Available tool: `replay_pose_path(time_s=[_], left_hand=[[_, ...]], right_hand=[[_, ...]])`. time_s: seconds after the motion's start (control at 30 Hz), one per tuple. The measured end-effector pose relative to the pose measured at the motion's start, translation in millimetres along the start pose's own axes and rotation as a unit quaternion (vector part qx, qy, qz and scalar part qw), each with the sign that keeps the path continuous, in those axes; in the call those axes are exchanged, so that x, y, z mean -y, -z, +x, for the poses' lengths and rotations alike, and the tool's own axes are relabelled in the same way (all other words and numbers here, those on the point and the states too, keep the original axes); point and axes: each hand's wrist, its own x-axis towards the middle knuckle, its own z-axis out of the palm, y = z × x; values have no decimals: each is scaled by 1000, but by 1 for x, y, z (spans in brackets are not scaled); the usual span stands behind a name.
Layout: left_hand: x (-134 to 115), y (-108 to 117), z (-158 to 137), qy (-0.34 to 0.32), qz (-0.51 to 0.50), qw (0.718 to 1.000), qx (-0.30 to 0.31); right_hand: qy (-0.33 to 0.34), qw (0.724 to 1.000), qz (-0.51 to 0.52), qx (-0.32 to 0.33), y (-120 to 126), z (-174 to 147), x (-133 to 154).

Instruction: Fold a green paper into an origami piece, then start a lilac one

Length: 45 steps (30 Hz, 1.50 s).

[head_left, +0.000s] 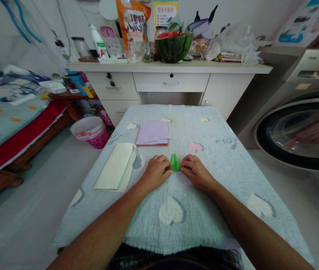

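A small piece of folded green paper stands out between my two hands, just above or on the cloth-covered table. My left hand pinches its left lower corner, thumb and fingers together. On the opposite side my right hand grips the right lower corner the same way. The paper comes to a point at the top, with a crease or slit down its middle. Beyond the left hand lies a stack of square paper, purple on top with a red edge below. A folded cream cloth or paper rests to the left.
The table wears a pale blue cloth with heart patterns. Behind it stands a white desk carrying a cut watermelon, an orange bag and bottles. A pink bin and a bed are left; a washing machine is right.
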Motion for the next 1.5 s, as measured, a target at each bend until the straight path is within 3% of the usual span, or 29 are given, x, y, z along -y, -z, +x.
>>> replay_pose_path(time_s=[0.6,1.5], left_hand=[[-2,-12,6,48,66,996,-37],[-1,-14,9,78,85,992,-42]], right_hand=[[-84,993,-63,-50,-11,7,5],[-88,986,-116,-78,-18,7,1]])
